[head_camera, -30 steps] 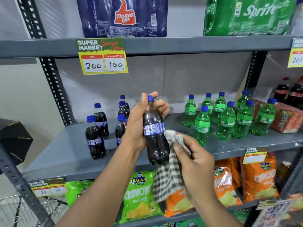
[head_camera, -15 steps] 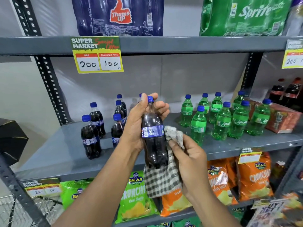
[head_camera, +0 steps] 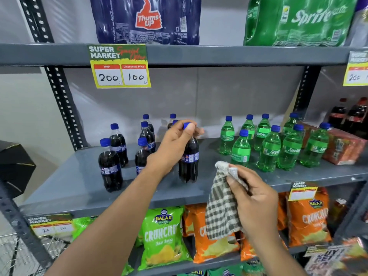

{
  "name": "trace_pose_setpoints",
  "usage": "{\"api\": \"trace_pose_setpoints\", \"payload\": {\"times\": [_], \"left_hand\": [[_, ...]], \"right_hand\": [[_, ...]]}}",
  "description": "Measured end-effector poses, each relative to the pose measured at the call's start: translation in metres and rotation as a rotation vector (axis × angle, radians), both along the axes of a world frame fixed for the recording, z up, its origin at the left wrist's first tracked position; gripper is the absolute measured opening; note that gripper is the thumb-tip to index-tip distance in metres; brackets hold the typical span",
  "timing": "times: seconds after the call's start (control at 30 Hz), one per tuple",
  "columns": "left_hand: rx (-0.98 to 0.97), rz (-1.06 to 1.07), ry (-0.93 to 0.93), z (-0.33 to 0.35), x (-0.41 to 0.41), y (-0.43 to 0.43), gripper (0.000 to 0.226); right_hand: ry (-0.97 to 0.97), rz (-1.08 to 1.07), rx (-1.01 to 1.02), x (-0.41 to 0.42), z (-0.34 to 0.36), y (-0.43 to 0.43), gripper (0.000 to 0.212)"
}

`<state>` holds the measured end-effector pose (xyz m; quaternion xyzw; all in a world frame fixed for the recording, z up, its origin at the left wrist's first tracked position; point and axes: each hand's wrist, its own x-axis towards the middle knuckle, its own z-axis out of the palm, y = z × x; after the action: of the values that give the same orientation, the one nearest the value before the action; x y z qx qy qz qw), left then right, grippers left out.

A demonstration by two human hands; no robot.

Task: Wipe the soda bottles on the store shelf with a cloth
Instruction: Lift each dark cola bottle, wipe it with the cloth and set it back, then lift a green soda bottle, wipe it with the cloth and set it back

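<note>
A dark cola bottle (head_camera: 189, 162) with a blue cap stands upright on the grey middle shelf (head_camera: 79, 188). My left hand (head_camera: 175, 144) grips it around the neck and cap. Apart from the bottle, to its lower right, my right hand (head_camera: 253, 202) holds a checked cloth (head_camera: 221, 208) that hangs down in front of the shelf edge. Several more cola bottles (head_camera: 110, 166) stand to the left and behind. A group of green Sprite bottles (head_camera: 270, 150) stands to the right on the same shelf.
Shrink-wrapped Thums Up (head_camera: 147, 20) and Sprite packs (head_camera: 298, 20) sit on the upper shelf, with a price tag (head_camera: 119, 66) on its edge. Chip bags (head_camera: 165, 236) fill the shelf below. An orange carton (head_camera: 342, 146) and red-capped cola bottles (head_camera: 354, 116) are at far right.
My left hand has carried the cola bottle forward from in front of me and stood it on the shelf. The cloth in my right hand has come off the bottle.
</note>
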<state>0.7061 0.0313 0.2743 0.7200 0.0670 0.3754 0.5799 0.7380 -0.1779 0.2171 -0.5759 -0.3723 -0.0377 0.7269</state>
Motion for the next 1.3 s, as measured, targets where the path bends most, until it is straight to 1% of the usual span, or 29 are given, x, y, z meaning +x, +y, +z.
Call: {"api": "trace_pose_setpoints", "payload": {"times": [0.1, 0.23, 0.33, 0.4, 0.63, 0.77, 0.8, 0.83, 0.9, 0.93, 0.97, 1.0, 1.07, 1.1, 1.17, 1.23, 1.27, 1.3], "left_hand": [[0.134, 0.06, 0.1, -0.018, 0.014, 0.011, 0.012], [0.146, 0.181, 0.11, -0.044, 0.027, 0.02, 0.013], [0.14, 0.253, 0.099, -0.048, 0.029, 0.025, 0.011], [0.143, 0.279, 0.104, -0.049, 0.03, 0.029, 0.012], [0.185, 0.288, 0.119, -0.054, 0.027, 0.031, 0.016], [0.185, 0.326, 0.094, -0.045, 0.023, 0.026, 0.029], [0.218, 0.359, 0.076, -0.041, 0.022, 0.022, 0.033], [0.3, 0.411, 0.032, -0.035, 0.021, 0.014, 0.037], [0.533, 0.477, -0.11, -0.02, 0.023, -0.01, 0.039], [0.63, 0.466, -0.168, -0.017, 0.03, -0.022, 0.037], [0.684, 0.423, -0.185, -0.014, 0.038, -0.034, 0.035], [0.683, 0.363, -0.153, -0.013, 0.05, -0.044, 0.036], [0.588, 0.206, 0.011, -0.014, 0.079, -0.056, 0.043], [0.515, 0.124, 0.096, -0.018, 0.093, -0.056, 0.047], [0.335, 0.007, 0.207, -0.025, 0.12, -0.051, 0.054], [0.144, -0.067, 0.261, -0.029, 0.141, -0.047, 0.056], [0.069, -0.105, 0.268, -0.031, 0.148, -0.045, 0.053], [0.027, -0.144, 0.265, -0.033, 0.153, -0.046, 0.046]], "right_hand": [[-0.002, -0.033, -0.05, 0.003, -0.014, -0.009, 0.038], [-0.031, -0.09, -0.137, 0.01, -0.031, -0.021, 0.052], [-0.029, -0.101, -0.129, 0.012, -0.03, -0.028, 0.067], [-0.037, -0.103, -0.126, 0.015, -0.028, -0.031, 0.073], [-0.063, -0.099, -0.108, 0.026, -0.042, -0.03, 0.07], [-0.053, -0.106, -0.123, 0.035, -0.051, -0.031, 0.067], [-0.049, -0.112, -0.132, 0.038, -0.053, -0.032, 0.065], [-0.053, -0.122, -0.14, 0.041, -0.054, -0.033, 0.063], [-0.086, -0.142, -0.15, 0.046, -0.057, -0.038, 0.057], [-0.102, -0.148, -0.155, 0.048, -0.058, -0.04, 0.055], [-0.114, -0.151, -0.156, 0.051, -0.06, -0.041, 0.053], [-0.117, -0.154, -0.158, 0.054, -0.062, -0.043, 0.053], [-0.121, -0.174, -0.166, 0.06, -0.063, -0.051, 0.057], [-0.134, -0.191, -0.168, 0.063, -0.063, -0.055, 0.059], [-0.167, -0.236, -0.176, 0.069, -0.063, -0.064, 0.063], [-0.197, -0.28, -0.188, 0.075, -0.064, -0.076, 0.064], [-0.224, -0.301, -0.187, 0.078, -0.064, -0.082, 0.062], [-0.28, -0.329, -0.183, 0.081, -0.064, -0.088, 0.056]]}}
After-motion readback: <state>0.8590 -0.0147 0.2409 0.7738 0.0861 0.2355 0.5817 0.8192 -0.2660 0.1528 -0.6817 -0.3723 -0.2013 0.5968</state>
